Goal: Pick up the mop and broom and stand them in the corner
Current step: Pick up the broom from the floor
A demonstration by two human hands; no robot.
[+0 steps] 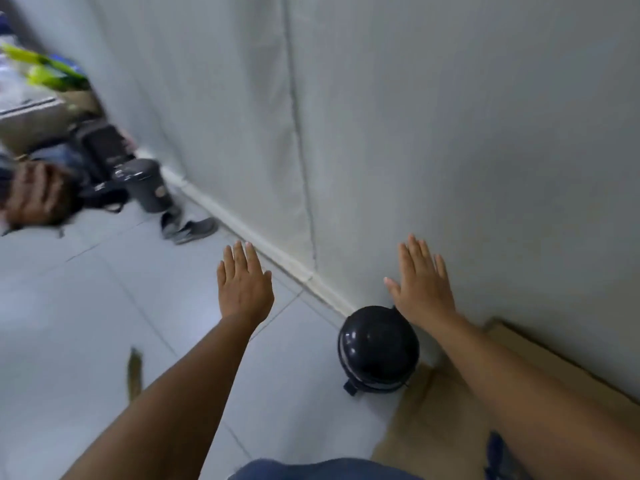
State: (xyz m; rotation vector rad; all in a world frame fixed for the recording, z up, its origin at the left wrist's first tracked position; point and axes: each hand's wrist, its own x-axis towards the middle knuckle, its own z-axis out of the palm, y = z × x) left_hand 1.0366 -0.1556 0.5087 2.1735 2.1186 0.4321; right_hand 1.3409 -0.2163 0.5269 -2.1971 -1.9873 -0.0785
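- Both arms are stretched forward over the pale tiled floor (104, 306), palms down, nothing gripped.
- The left hand (244, 285) is held flat with fingers spread wide, empty, above the tiles just short of the white baseboard (242, 223).
- The right hand (424, 282) is likewise splayed and empty, seen against the grey wall (450, 133); whether it touches the wall cannot be told.
- The two hands are kept well apart, with a round black pedal bin (378, 348) seen below and between them, set on the floor against the wall.
- Flattened brown cardboard (433, 420) is laid on the floor to the right of the bin, running along the wall under the right forearm.
- Further back along the wall a second dark bin (147, 185) is seen, a grey shoe (192, 228) beside it, and dark bags (100, 147) heaped behind; that whole area is blurred.
- A green and blue object (45, 67) is glimpsed at far left, too smeared to be identified.
- Neither the mop nor the broom can be made out anywhere in the view; their whereabouts cannot be told.
- A thin brownish streak (135, 372) is visible on the tiles near the left forearm, its nature unclear.
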